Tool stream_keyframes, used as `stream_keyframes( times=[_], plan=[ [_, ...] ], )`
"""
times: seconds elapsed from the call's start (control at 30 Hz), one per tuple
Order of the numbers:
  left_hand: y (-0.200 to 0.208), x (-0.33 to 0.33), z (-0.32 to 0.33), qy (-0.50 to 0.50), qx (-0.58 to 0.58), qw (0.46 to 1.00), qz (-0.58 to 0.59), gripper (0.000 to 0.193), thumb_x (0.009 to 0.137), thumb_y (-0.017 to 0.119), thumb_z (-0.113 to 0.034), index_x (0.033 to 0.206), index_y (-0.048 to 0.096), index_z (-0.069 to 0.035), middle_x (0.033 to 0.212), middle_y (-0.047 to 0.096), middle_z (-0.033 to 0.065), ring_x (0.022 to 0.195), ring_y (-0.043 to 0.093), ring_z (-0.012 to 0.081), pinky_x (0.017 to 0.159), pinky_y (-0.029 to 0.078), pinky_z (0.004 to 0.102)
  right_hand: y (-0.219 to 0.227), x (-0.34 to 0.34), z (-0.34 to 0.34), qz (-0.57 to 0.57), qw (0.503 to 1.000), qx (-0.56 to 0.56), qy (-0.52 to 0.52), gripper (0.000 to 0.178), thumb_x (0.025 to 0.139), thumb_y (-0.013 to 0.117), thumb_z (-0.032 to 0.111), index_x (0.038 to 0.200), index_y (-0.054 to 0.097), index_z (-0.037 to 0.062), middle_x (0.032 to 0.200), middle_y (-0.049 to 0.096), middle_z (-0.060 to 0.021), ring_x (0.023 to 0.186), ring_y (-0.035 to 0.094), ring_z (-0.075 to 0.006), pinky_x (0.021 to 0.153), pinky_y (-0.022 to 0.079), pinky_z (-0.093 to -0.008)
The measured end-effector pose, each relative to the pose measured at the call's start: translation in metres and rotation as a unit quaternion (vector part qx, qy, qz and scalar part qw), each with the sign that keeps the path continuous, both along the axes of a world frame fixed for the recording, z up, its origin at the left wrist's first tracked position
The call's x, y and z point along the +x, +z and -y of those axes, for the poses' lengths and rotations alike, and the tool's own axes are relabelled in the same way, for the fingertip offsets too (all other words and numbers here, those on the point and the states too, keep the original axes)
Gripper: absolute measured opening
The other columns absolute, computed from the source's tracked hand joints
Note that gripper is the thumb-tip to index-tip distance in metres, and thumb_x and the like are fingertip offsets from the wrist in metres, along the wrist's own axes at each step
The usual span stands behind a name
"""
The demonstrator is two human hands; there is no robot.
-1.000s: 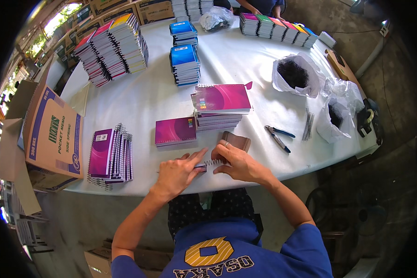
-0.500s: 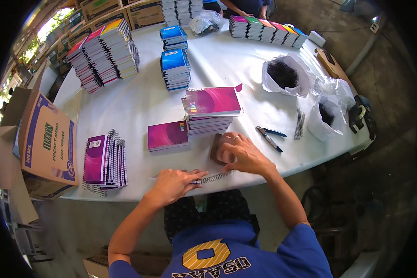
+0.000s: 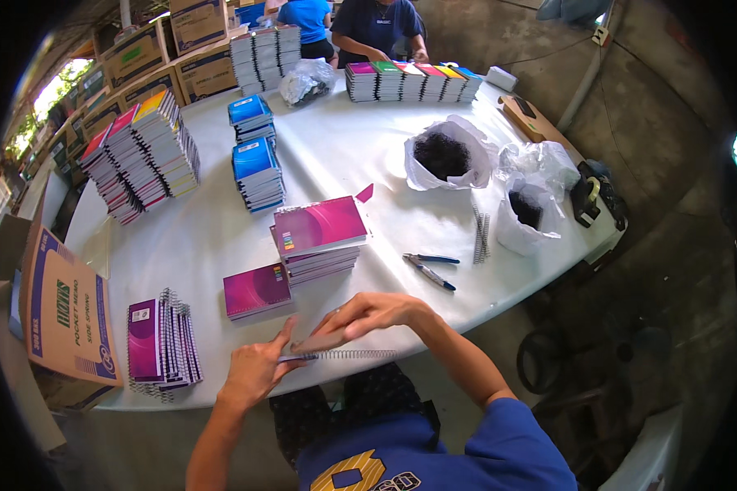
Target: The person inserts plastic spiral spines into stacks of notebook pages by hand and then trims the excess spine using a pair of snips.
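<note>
Near the table's front edge, my left hand (image 3: 258, 360) grips a thin notebook (image 3: 296, 358), seen almost edge-on. A dark wire coil (image 3: 360, 354) runs from the notebook's edge out to the right, its far end loose. My right hand (image 3: 373, 313) holds a flat brown block (image 3: 323, 340) against or just above the notebook and the coil's start; contact is hard to tell. Just beyond my hands sit a low stack of purple notebooks (image 3: 256, 291) and a taller purple stack (image 3: 319, 225). Coil-bound purple notebooks (image 3: 143, 344) lie to my left.
Blue-handled pliers (image 3: 430, 270) and loose coils (image 3: 481, 235) lie to the right, near two white bags (image 3: 413, 168) of dark coils. Stacked notebooks (image 3: 143, 155) stand farther off. A cardboard box (image 3: 70, 311) flanks the left edge. Two people (image 3: 377, 33) are across the table.
My right hand has picked up the brown block from the table and brought it left to the notebook. My left hand has turned, thumb raised. The whole view has shifted.
</note>
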State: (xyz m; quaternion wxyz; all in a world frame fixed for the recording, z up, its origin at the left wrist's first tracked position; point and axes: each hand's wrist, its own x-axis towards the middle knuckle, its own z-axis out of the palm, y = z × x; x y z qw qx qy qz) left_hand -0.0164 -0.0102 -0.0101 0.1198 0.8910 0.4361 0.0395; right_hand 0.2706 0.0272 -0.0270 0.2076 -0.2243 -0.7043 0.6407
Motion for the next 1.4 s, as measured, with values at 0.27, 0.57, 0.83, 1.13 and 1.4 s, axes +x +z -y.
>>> stream_keyframes(
  times=[0.27, 0.57, 0.83, 1.13, 1.4],
  plan=[
    [-0.008, -0.001, -0.008, -0.013, -0.023, 0.998, 0.060, 0.089, 0.082, 0.070, -0.051, 0.153, 0.028, -0.017, 0.100, 0.071, 0.0170, 0.081, 0.069, 0.0362, 0.074, 0.055, 0.0452, 0.005, -0.005, -0.002, 0.044, 0.999, 0.017, 0.005, 0.055, 0.091, 0.066, 0.046, 0.129, 0.063, 0.0058, 0.126, 0.062, -0.0128, 0.109, 0.058, -0.0236, 0.093, 0.044, -0.0359],
    [0.004, -0.005, -0.017, -0.036, -0.065, 0.996, 0.041, 0.093, 0.082, 0.071, -0.050, 0.153, 0.024, -0.013, 0.079, 0.068, 0.0203, 0.072, 0.067, 0.0401, 0.068, 0.052, 0.0487, -0.003, -0.021, -0.012, 0.139, 0.983, 0.122, 0.020, 0.050, 0.092, 0.064, 0.041, 0.129, 0.064, 0.0063, 0.125, 0.061, -0.0142, 0.111, 0.057, -0.0261, 0.094, 0.044, -0.0365],
    [0.014, -0.018, -0.009, 0.014, -0.039, 0.998, -0.041, 0.091, 0.081, 0.069, -0.055, 0.152, 0.028, -0.014, 0.067, 0.064, 0.0158, 0.067, 0.066, 0.0379, 0.062, 0.051, 0.0484, 0.010, -0.029, -0.010, 0.058, 0.997, 0.038, 0.032, 0.066, 0.084, 0.066, 0.058, 0.126, 0.066, 0.0068, 0.131, 0.058, -0.0180, 0.121, 0.054, -0.0312, 0.105, 0.038, -0.0421],
    [0.015, -0.033, -0.009, 0.079, -0.057, 0.995, 0.019, 0.088, 0.076, 0.072, -0.055, 0.151, 0.035, -0.027, 0.082, 0.069, 0.0157, 0.074, 0.067, 0.0368, 0.069, 0.053, 0.0467, 0.010, -0.044, -0.012, -0.086, 0.994, -0.043, 0.043, 0.061, 0.083, 0.069, 0.052, 0.123, 0.068, 0.0065, 0.130, 0.060, -0.0166, 0.118, 0.056, -0.0282, 0.102, 0.040, -0.0398],
    [-0.033, -0.050, -0.007, 0.112, -0.130, 0.899, 0.403, 0.098, 0.070, 0.086, -0.018, 0.152, 0.033, -0.025, 0.126, 0.064, 0.0163, 0.104, 0.069, 0.0268, 0.088, 0.054, 0.0385, 0.015, -0.051, -0.023, 0.093, 0.994, 0.050, 0.016, 0.060, 0.083, 0.070, 0.049, 0.122, 0.068, 0.0026, 0.128, 0.061, -0.0172, 0.119, 0.056, -0.0299, 0.103, 0.040, -0.0401]
  ],
)
